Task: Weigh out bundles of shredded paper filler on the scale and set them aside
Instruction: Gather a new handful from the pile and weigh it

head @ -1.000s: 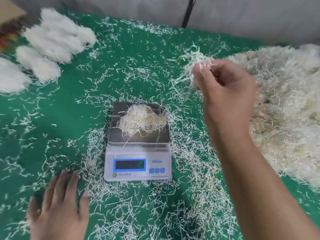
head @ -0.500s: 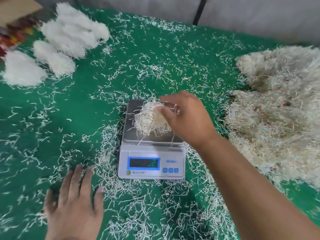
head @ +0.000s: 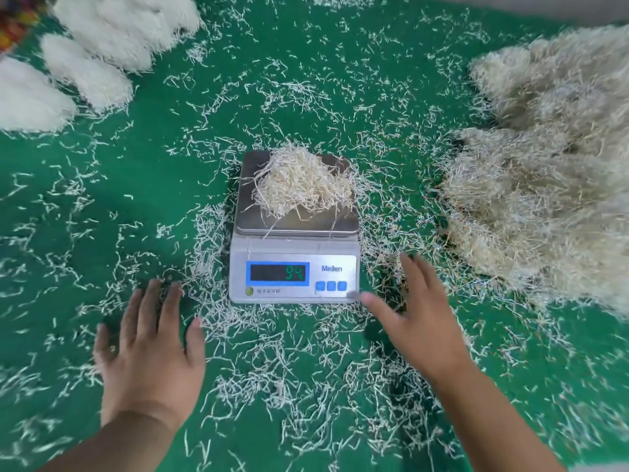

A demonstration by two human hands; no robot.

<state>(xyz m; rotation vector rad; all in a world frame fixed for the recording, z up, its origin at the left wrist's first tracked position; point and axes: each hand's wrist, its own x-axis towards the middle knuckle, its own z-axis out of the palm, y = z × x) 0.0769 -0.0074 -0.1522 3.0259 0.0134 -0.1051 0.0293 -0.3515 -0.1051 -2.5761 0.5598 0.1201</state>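
Both hands lie flat, fingers straight and spread, holding nothing: left hand (head: pixel 149 349) and right hand (head: pixel 417 321) flank the scale (head: pixel 294 253). Beyond the fingertips, a shredded paper bundle (head: pixel 303 183) sits on its pan.

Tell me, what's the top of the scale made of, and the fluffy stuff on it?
The scale's weighing plate looks like brushed metal, probably steel: grey with a dull sheen. The bundle looks like thin, crinkled, cream paper strips, matte and tangled.

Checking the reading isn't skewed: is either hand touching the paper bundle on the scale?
Apart. The head view shows green table between the bundle and both the left hand and right hand.
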